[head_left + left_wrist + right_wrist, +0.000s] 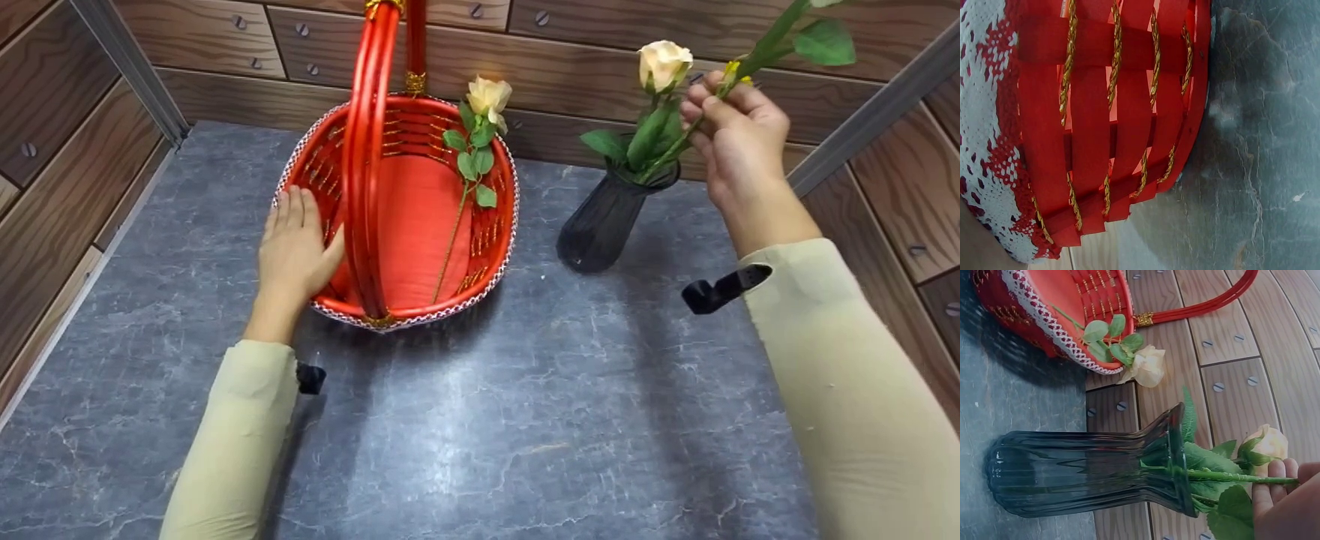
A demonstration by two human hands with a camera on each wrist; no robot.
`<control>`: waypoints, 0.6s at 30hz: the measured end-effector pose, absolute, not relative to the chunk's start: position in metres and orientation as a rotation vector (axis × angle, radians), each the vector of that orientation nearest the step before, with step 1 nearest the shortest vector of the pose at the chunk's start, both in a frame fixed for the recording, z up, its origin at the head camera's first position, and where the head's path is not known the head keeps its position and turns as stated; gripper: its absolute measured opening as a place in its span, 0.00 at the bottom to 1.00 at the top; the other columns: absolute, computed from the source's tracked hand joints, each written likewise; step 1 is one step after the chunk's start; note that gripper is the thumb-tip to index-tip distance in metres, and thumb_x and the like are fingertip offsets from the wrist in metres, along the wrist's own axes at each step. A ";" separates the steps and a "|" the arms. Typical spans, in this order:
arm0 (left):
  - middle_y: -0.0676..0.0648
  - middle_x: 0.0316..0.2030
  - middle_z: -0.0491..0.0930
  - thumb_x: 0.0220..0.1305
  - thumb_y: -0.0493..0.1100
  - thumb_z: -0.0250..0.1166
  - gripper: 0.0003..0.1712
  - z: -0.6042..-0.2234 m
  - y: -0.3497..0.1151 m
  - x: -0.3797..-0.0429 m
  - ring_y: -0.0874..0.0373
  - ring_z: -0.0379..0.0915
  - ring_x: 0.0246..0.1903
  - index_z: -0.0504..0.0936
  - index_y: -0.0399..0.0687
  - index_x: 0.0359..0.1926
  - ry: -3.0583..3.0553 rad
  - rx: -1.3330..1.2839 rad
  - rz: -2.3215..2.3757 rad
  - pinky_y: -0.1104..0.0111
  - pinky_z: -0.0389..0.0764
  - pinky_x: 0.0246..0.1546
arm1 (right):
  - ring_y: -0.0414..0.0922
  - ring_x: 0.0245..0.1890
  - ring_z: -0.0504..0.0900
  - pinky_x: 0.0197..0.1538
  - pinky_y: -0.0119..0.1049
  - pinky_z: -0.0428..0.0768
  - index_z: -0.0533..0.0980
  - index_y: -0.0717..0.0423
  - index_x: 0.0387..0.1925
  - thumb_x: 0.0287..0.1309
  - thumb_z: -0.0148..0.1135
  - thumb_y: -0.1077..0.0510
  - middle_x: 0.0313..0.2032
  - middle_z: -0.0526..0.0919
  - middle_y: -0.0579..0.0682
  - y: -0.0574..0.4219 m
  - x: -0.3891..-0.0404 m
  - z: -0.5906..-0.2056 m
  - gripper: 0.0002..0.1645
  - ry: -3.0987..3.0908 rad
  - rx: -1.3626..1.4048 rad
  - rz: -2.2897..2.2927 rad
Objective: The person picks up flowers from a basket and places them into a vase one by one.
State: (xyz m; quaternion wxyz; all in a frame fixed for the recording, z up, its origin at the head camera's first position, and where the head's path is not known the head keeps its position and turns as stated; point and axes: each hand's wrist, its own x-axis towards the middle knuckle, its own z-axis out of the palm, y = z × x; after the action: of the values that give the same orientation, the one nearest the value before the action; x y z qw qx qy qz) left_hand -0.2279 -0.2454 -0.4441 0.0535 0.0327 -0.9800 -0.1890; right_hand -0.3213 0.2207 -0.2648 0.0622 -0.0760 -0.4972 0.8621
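Note:
My right hand (746, 142) pinches a green flower stem (1224, 476) above a dark ribbed glass vase (1072, 475). The stem's lower end is inside the vase mouth, while its bloom is mostly cut off at the top of the head view. A cream rose (664, 66) with green leaves also stands in the vase. My left hand (292, 244) rests on the left rim of a red woven basket (427, 225), fingers straight and thumb toward the inside. In the basket, another cream rose (489, 97) leans with its bloom over the far right rim.
The basket's tall red handle (367, 150) arches up on its left side. A grey marbled tabletop (525, 420) lies beneath everything. Wood-patterned panels (585, 90) close off the back and sides, with grey metal posts (877, 94) at the corners.

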 end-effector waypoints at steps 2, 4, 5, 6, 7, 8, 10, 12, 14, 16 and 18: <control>0.31 0.77 0.40 0.74 0.66 0.37 0.50 -0.445 -0.246 -0.228 0.38 0.31 0.78 0.43 0.29 0.76 -2.981 0.100 -0.571 0.50 0.36 0.77 | 0.47 0.33 0.84 0.36 0.35 0.83 0.78 0.63 0.49 0.65 0.56 0.73 0.37 0.85 0.56 0.220 -0.321 -0.267 0.13 -1.540 -0.248 2.599; 0.31 0.77 0.40 0.74 0.66 0.37 0.50 -0.445 -0.246 -0.228 0.38 0.31 0.78 0.44 0.29 0.76 -2.979 0.099 -0.568 0.50 0.36 0.77 | 0.47 0.34 0.85 0.37 0.35 0.83 0.78 0.61 0.49 0.66 0.56 0.72 0.38 0.86 0.55 0.219 -0.321 -0.269 0.13 -1.573 -0.273 2.592; 0.31 0.77 0.40 0.74 0.66 0.36 0.50 -0.445 -0.246 -0.228 0.38 0.31 0.78 0.44 0.29 0.76 -2.978 0.099 -0.566 0.50 0.36 0.77 | 0.47 0.34 0.85 0.38 0.35 0.84 0.78 0.60 0.49 0.66 0.56 0.71 0.38 0.86 0.55 0.219 -0.321 -0.270 0.13 -1.585 -0.285 2.592; 0.31 0.77 0.41 0.74 0.66 0.37 0.49 -0.445 -0.246 -0.228 0.38 0.31 0.78 0.44 0.29 0.76 -2.976 0.097 -0.564 0.50 0.37 0.77 | 0.46 0.34 0.85 0.38 0.35 0.84 0.78 0.60 0.50 0.67 0.56 0.70 0.38 0.86 0.55 0.218 -0.321 -0.271 0.13 -1.596 -0.300 2.591; 0.31 0.77 0.41 0.74 0.66 0.37 0.49 -0.445 -0.246 -0.228 0.38 0.31 0.78 0.44 0.29 0.76 -2.973 0.097 -0.563 0.50 0.37 0.77 | 0.46 0.35 0.85 0.39 0.34 0.84 0.78 0.59 0.51 0.68 0.55 0.69 0.38 0.86 0.55 0.218 -0.321 -0.272 0.13 -1.607 -0.316 2.593; 0.31 0.77 0.41 0.74 0.66 0.37 0.49 -0.446 -0.246 -0.228 0.38 0.31 0.78 0.44 0.29 0.76 -2.971 0.096 -0.562 0.49 0.37 0.77 | 0.46 0.35 0.85 0.39 0.34 0.84 0.78 0.58 0.51 0.69 0.55 0.68 0.38 0.86 0.54 0.218 -0.321 -0.272 0.13 -1.618 -0.331 2.593; 0.30 0.77 0.41 0.74 0.65 0.37 0.49 -0.445 -0.246 -0.229 0.38 0.31 0.78 0.44 0.29 0.76 -2.970 0.095 -0.563 0.49 0.37 0.77 | 0.46 0.36 0.85 0.40 0.34 0.84 0.77 0.57 0.54 0.70 0.54 0.66 0.39 0.86 0.54 0.218 -0.322 -0.274 0.14 -1.633 -0.355 2.599; 0.30 0.77 0.41 0.74 0.65 0.37 0.49 -0.445 -0.246 -0.229 0.38 0.31 0.78 0.44 0.29 0.76 -2.970 0.097 -0.564 0.49 0.37 0.77 | 0.46 0.38 0.86 0.41 0.34 0.84 0.76 0.57 0.57 0.71 0.53 0.64 0.40 0.87 0.54 0.218 -0.322 -0.275 0.16 -1.655 -0.366 2.592; 0.30 0.77 0.41 0.74 0.65 0.37 0.49 -0.445 -0.246 -0.229 0.38 0.31 0.78 0.44 0.29 0.76 -2.970 0.099 -0.562 0.49 0.37 0.77 | 0.46 0.38 0.86 0.42 0.34 0.84 0.74 0.58 0.61 0.71 0.53 0.64 0.41 0.87 0.54 0.217 -0.323 -0.278 0.19 -1.666 -0.369 2.586; 0.31 0.77 0.41 0.74 0.65 0.37 0.49 -0.445 -0.246 -0.229 0.38 0.32 0.78 0.45 0.29 0.76 -2.973 0.101 -0.558 0.50 0.37 0.77 | 0.46 0.39 0.86 0.44 0.34 0.85 0.73 0.59 0.62 0.71 0.53 0.64 0.41 0.87 0.54 0.216 -0.323 -0.281 0.20 -1.668 -0.366 2.582; 0.31 0.77 0.41 0.74 0.66 0.37 0.49 -0.445 -0.246 -0.229 0.38 0.32 0.78 0.45 0.29 0.76 -2.976 0.102 -0.557 0.50 0.37 0.77 | 0.46 0.39 0.86 0.46 0.34 0.85 0.72 0.61 0.60 0.71 0.53 0.65 0.41 0.87 0.55 0.215 -0.322 -0.285 0.18 -1.670 -0.353 2.574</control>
State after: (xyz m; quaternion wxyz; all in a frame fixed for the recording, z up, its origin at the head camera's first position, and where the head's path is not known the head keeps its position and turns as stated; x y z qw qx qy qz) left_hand -0.2292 -0.2457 -0.4449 0.0558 0.0336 -0.9808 -0.1836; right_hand -0.3224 0.2153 -0.2850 0.0265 -0.1141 -0.5404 0.8332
